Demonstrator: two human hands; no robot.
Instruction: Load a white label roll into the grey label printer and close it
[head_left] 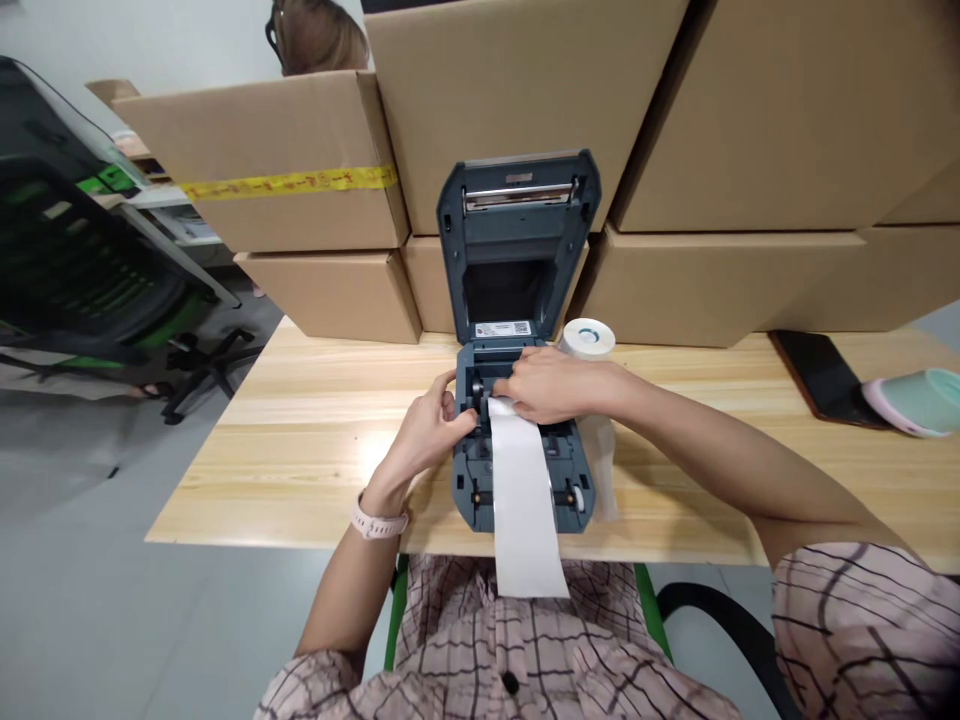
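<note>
A dark grey label printer (466,470) sits on the table with its lid (517,240) raised. My left hand (431,425) grips the printer's left side, thumb over the inner edge beside the black roll holder (478,388). Over the roll bay, my right hand (551,385) is closed on the label roll, which it largely hides. A white label strip (525,500) runs from beneath those fingers, across the printer's front and past the table edge. Behind the right wrist stands another white label roll (587,338); a pale loose strip (602,470) lies along the printer's right side.
Cardboard boxes (495,80) are stacked along the back of the wooden table (300,440). To the right lie a dark phone (821,375) and a green cup (919,400) with a pink rim. An office chair (82,260) is at far left; part of a person's head (319,38) shows behind the boxes.
</note>
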